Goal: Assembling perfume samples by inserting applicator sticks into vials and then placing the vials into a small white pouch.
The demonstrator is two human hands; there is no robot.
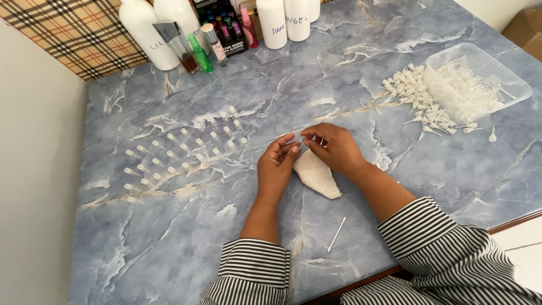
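Note:
My left hand (275,164) and my right hand (333,146) meet fingertip to fingertip over the blue marble table (237,248). Between the fingertips is a tiny clear vial (301,142), pinched by both hands; it is too small to see in detail. Under the hands lies a folded white cloth (317,176). Left of my hands, several small clear vials with white caps (183,149) stand upright in rows on the table.
A pile of white spray pumps (420,101) spills from a clear plastic tray (511,85) at the right. White bottles (148,34) and small coloured bottles (200,52) stand at the back. A loose white tube (336,234) lies near the front edge.

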